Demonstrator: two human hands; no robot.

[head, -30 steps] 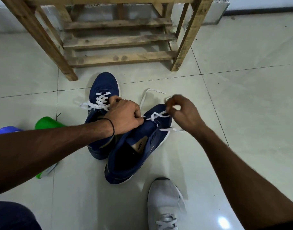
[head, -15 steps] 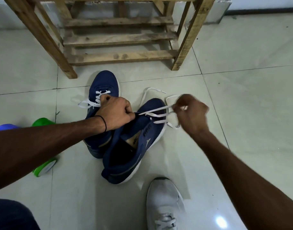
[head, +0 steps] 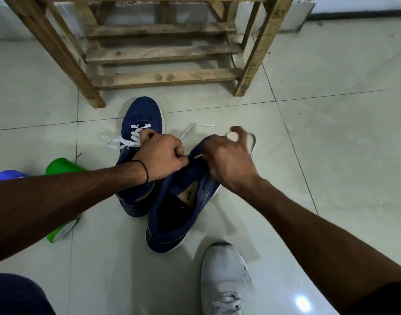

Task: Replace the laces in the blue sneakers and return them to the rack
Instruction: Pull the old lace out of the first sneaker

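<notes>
On the floor (head: 331,137) before the wooden rack (head: 167,77), the near blue sneaker (head: 172,214) lies heel toward the person, toe pointing away and rightward. The left hand (head: 163,155), curled tight, pinches its white lace (head: 198,155); the right hand (head: 229,158) is blurred over the toe, its grip impossible to tell

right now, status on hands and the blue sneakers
Left hand grips near sneaker. Right hand at its lace, blurred, grip unclear. Far sneaker laced; both off rack. Grey shoe close by.
</notes>
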